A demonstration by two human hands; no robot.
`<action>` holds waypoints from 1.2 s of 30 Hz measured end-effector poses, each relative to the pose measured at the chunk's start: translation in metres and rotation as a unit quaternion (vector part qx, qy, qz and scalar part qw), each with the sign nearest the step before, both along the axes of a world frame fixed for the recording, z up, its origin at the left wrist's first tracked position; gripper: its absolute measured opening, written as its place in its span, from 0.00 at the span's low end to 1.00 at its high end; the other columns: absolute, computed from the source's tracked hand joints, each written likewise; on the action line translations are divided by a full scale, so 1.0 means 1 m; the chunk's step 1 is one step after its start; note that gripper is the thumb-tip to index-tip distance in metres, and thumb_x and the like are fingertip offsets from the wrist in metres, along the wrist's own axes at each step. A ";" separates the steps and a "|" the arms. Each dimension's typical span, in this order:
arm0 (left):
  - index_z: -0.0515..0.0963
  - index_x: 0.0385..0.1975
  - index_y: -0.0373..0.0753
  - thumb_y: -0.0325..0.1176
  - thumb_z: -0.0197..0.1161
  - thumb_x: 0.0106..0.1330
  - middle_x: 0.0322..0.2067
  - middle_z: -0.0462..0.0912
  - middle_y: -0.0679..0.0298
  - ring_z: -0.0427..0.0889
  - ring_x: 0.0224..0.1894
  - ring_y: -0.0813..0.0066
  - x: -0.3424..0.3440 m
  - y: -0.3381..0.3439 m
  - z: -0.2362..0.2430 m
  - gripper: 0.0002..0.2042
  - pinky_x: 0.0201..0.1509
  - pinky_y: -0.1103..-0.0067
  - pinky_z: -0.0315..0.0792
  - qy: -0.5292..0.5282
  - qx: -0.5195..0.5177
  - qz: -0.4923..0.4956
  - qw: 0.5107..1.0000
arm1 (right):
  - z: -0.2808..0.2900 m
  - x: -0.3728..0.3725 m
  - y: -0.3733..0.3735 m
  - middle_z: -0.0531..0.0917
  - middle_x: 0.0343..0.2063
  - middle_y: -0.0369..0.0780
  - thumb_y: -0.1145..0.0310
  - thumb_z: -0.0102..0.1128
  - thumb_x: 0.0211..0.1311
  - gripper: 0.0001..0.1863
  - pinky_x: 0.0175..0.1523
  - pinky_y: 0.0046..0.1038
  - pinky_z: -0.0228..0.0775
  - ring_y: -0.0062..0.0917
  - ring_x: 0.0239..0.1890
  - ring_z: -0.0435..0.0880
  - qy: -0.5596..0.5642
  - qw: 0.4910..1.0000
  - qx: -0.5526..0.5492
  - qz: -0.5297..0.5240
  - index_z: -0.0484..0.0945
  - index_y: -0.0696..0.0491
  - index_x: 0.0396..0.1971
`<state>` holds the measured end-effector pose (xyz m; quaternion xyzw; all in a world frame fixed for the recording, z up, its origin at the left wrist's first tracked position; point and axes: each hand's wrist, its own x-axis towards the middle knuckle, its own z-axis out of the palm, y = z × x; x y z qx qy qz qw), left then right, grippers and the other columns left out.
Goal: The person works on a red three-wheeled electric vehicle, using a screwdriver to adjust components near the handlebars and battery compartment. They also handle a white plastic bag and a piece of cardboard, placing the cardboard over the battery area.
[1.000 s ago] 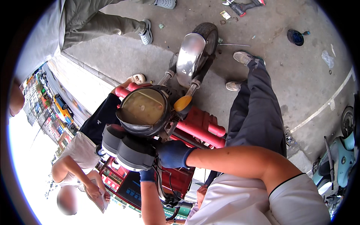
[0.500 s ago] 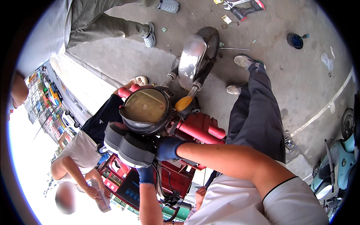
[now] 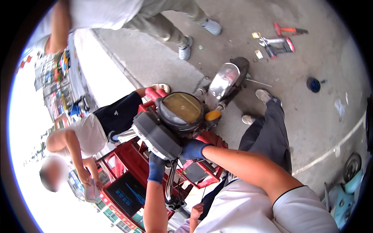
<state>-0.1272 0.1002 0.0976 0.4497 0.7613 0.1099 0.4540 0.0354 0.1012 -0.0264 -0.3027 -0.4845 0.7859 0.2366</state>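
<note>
Both gloved hands shift lower under the headlight unit (image 3: 171, 116); left hand (image 3: 156, 167) and right hand (image 3: 193, 149) grip its grey housing (image 3: 155, 136). One slip could drop it onto the red frame (image 3: 202, 171).

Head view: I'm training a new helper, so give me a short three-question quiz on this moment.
1. True or false: both hands wear blue gloves.
2. What lies on the concrete by the far wall? A) red-handled tools B) a helmet C) a bucket
3. Fill in: the headlamp on the red vehicle has a round, ____-tinted lens.

Key:
1. True: the left hand and right hand are gloved in blue, both at the grey instrument housing.
2. A: the red-handled tools lie on the concrete.
3. Yellow: see the headlamp on the red vehicle.
</note>
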 end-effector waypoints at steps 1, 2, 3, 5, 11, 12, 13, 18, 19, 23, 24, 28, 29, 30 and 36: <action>0.73 0.43 0.35 0.35 0.50 0.70 0.23 0.79 0.66 0.75 0.18 0.82 -0.005 0.001 -0.004 0.11 0.19 0.85 0.66 0.010 0.020 -0.019 1.000 | -0.009 -0.014 -0.004 0.79 0.46 0.50 0.62 0.59 0.52 0.31 0.40 0.33 0.78 0.37 0.38 0.84 0.011 0.999 0.016 -0.038 0.67 0.53 0.58; 0.73 0.45 0.35 0.37 0.51 0.69 0.23 0.79 0.65 0.75 0.18 0.81 0.004 0.009 0.003 0.13 0.18 0.85 0.66 0.028 -0.011 0.012 0.999 | -0.020 -0.028 -0.007 0.79 0.48 0.49 0.59 0.59 0.53 0.33 0.40 0.32 0.79 0.37 0.37 0.84 0.020 0.996 0.030 -0.078 0.65 0.52 0.60; 0.73 0.48 0.35 0.38 0.51 0.69 0.22 0.79 0.65 0.75 0.17 0.81 0.004 0.009 0.010 0.15 0.17 0.84 0.66 0.039 -0.038 0.054 0.997 | -0.018 -0.024 -0.005 0.78 0.50 0.49 0.57 0.60 0.54 0.33 0.40 0.32 0.79 0.37 0.37 0.84 0.018 0.996 0.012 -0.084 0.65 0.53 0.60; 0.68 0.56 0.33 0.34 0.44 0.72 0.16 0.78 0.61 0.71 0.11 0.79 -0.008 -0.002 0.019 0.18 0.13 0.83 0.65 0.035 -0.018 0.110 0.993 | -0.010 -0.005 0.003 0.80 0.41 0.44 0.57 0.61 0.55 0.27 0.37 0.30 0.78 0.31 0.33 0.83 0.055 0.994 -0.093 0.025 0.70 0.53 0.53; 0.63 0.60 0.34 0.35 0.46 0.71 0.21 0.81 0.58 0.75 0.14 0.77 -0.008 -0.023 0.099 0.21 0.18 0.82 0.70 -0.011 -0.017 0.174 0.985 | 0.007 0.013 0.020 0.80 0.24 0.36 0.58 0.63 0.57 0.15 0.27 0.24 0.70 0.20 0.22 0.76 -0.046 0.955 -0.243 0.166 0.76 0.52 0.37; 0.63 0.60 0.34 0.34 0.47 0.70 0.20 0.81 0.57 0.77 0.15 0.75 -0.009 -0.030 0.111 0.20 0.18 0.83 0.71 -0.068 -0.004 0.216 0.974 | -0.002 0.010 0.020 0.80 0.25 0.37 0.57 0.62 0.57 0.15 0.27 0.25 0.71 0.21 0.22 0.77 -0.051 0.957 -0.242 0.153 0.76 0.53 0.37; 0.63 0.59 0.33 0.34 0.47 0.70 0.20 0.81 0.57 0.79 0.16 0.74 -0.009 -0.039 0.124 0.20 0.18 0.83 0.72 -0.126 0.009 0.255 0.959 | -0.005 0.010 0.020 0.80 0.26 0.37 0.57 0.61 0.58 0.15 0.26 0.26 0.72 0.22 0.23 0.78 -0.055 0.959 -0.241 0.141 0.76 0.54 0.36; 0.67 0.53 0.32 0.36 0.52 0.69 0.28 0.80 0.60 0.81 0.28 0.78 0.053 -0.085 0.180 0.17 0.31 0.84 0.76 -0.192 0.184 0.294 0.918 | 0.008 0.052 0.023 0.81 0.29 0.38 0.69 0.60 0.58 0.15 0.30 0.24 0.75 0.20 0.27 0.81 -0.109 0.983 0.004 0.148 0.73 0.57 0.45; 0.68 0.52 0.33 0.35 0.52 0.69 0.30 0.78 0.63 0.80 0.32 0.81 0.067 -0.088 0.190 0.16 0.35 0.83 0.75 -0.105 0.205 0.252 0.940 | 0.031 0.066 0.027 0.80 0.27 0.39 0.70 0.60 0.57 0.15 0.27 0.23 0.73 0.20 0.23 0.81 -0.132 0.984 -0.020 0.118 0.73 0.57 0.44; 0.69 0.48 0.33 0.36 0.52 0.70 0.28 0.81 0.61 0.81 0.27 0.80 0.075 -0.139 0.155 0.14 0.30 0.82 0.75 -0.041 0.309 0.347 0.884 | 0.033 0.096 0.035 0.79 0.26 0.36 0.68 0.62 0.55 0.16 0.29 0.23 0.72 0.17 0.23 0.77 -0.130 0.957 0.199 0.169 0.75 0.56 0.43; 0.69 0.48 0.34 0.36 0.52 0.70 0.27 0.82 0.62 0.81 0.26 0.80 0.076 -0.145 0.153 0.13 0.29 0.83 0.75 -0.074 0.333 0.394 0.853 | 0.048 0.101 0.044 0.80 0.26 0.39 0.67 0.63 0.53 0.16 0.31 0.28 0.72 0.22 0.25 0.79 -0.144 0.951 0.203 0.184 0.76 0.57 0.41; 0.70 0.45 0.34 0.36 0.53 0.70 0.29 0.82 0.61 0.82 0.28 0.80 0.081 -0.136 0.161 0.12 0.30 0.82 0.75 -0.046 0.330 0.437 0.835 | 0.093 0.096 0.043 0.82 0.24 0.44 0.65 0.64 0.50 0.15 0.35 0.37 0.73 0.34 0.27 0.82 -0.248 0.891 0.336 0.180 0.77 0.56 0.37; 0.70 0.44 0.34 0.37 0.53 0.69 0.29 0.82 0.61 0.82 0.29 0.79 0.082 -0.128 0.162 0.12 0.31 0.81 0.75 -0.023 0.309 0.426 0.850 | 0.097 0.092 0.043 0.82 0.23 0.44 0.65 0.63 0.50 0.14 0.35 0.37 0.73 0.36 0.27 0.82 -0.280 0.859 0.398 0.158 0.78 0.55 0.36; 0.70 0.44 0.34 0.37 0.54 0.69 0.29 0.83 0.60 0.83 0.31 0.77 0.083 -0.127 0.145 0.13 0.35 0.78 0.76 0.048 0.318 0.368 0.873 | 0.098 0.089 0.041 0.82 0.26 0.46 0.64 0.63 0.51 0.16 0.36 0.38 0.73 0.39 0.30 0.82 -0.224 0.852 0.447 0.151 0.77 0.56 0.38; 0.72 0.42 0.36 0.37 0.53 0.68 0.26 0.81 0.55 0.82 0.32 0.59 0.106 -0.115 0.091 0.11 0.38 0.71 0.74 0.145 0.410 0.329 0.838 | 0.180 0.019 0.001 0.82 0.35 0.47 0.65 0.63 0.52 0.20 0.42 0.36 0.73 0.39 0.37 0.82 0.045 0.885 0.436 0.160 0.75 0.55 0.45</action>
